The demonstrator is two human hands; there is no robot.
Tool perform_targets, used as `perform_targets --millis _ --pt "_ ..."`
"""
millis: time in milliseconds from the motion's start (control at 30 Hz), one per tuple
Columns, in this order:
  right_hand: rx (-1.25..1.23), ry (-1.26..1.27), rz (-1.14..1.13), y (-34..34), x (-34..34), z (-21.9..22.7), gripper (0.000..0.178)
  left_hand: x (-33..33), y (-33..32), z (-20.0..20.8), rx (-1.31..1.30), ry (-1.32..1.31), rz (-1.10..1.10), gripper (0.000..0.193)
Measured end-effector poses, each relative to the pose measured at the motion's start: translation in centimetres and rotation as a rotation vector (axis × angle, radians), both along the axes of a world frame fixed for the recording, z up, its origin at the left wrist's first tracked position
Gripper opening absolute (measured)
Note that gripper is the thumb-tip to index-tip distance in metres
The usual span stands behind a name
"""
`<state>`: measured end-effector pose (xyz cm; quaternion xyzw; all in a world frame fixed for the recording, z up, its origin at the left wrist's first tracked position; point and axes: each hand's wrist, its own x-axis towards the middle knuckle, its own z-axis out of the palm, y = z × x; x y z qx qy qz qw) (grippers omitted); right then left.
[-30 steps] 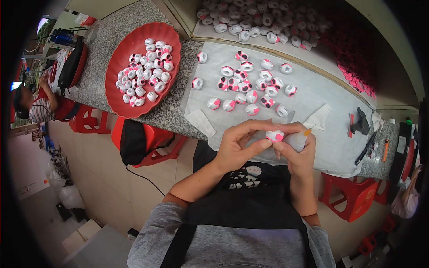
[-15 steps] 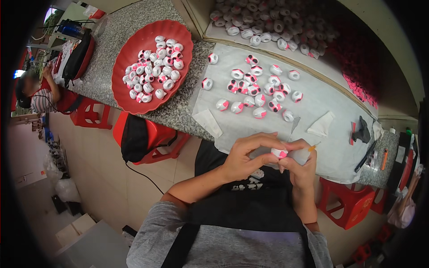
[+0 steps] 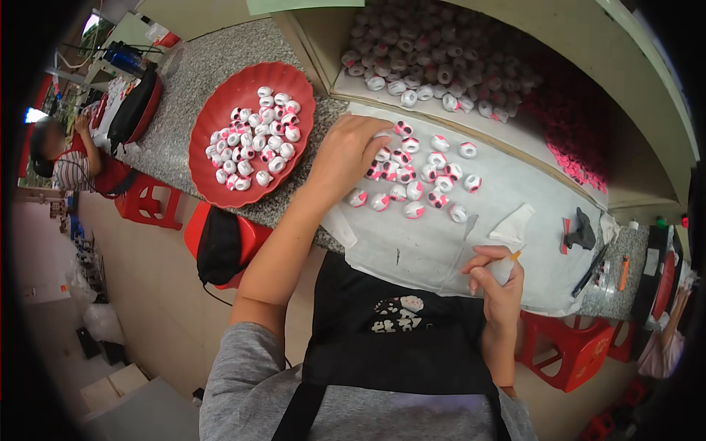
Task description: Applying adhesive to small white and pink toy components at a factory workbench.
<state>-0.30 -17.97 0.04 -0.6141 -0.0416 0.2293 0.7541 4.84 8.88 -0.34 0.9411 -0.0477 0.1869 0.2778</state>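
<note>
My left hand (image 3: 347,153) reaches over the left end of the pale sheet (image 3: 419,253). Its thumb and index finger close around a small white bead-like piece (image 3: 386,134), mostly covered by the fingers. Close beside them lies a loose group of similar white, pink and black hollow pieces (image 3: 443,182). Nearer to me, my right hand (image 3: 500,283) is wrapped around a small translucent squeeze bottle (image 3: 501,270) with a thin orange tip, which points up and to the right.
A red scalloped bowl (image 3: 202,151) of similar pieces stands left. Behind is a shelf compartment (image 3: 334,87) heaped with more. A white scrap (image 3: 512,224), a dark crumpled cloth (image 3: 582,231) and a black pen-like tool (image 3: 588,272) lie right. Another person (image 3: 77,165) sits far left.
My hands have parted. The left went up and left across the sheet with the small piece, while the right stayed near the front edge with the bottle. The view shifted slightly.
</note>
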Motion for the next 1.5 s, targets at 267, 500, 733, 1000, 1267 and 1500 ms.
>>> perform_targets --millis 267,500,733,1000,1267,1500 --pt "0.013 -0.076 -0.119 -2.8 0.5 -0.7 0.025 -5.6 -3.6 0.9 -0.307 -0.281 0.03 0.01" --pt "0.034 -0.044 -0.098 -1.0 1.0 -0.2 0.021 -4.1 -2.2 3.8 -0.221 -0.1 -0.105 0.01" --pt "0.098 -0.026 -0.156 -2.3 0.2 -0.1 0.018 7.9 -7.9 4.3 0.093 -0.355 -0.246 0.013" --pt "0.114 -0.012 -0.198 -3.6 0.5 0.1 0.018 15.8 -11.2 1.7 0.296 -0.518 -0.027 0.025" --pt "0.057 -0.007 -0.224 -2.9 0.1 0.8 0.032 14.8 -10.9 0.0 0.081 -0.462 -0.152 0.022" --pt "0.129 -0.208 -0.199 -2.5 0.5 1.5 0.032 1.6 -8.4 3.9 -0.858 0.193 -0.322 0.02"
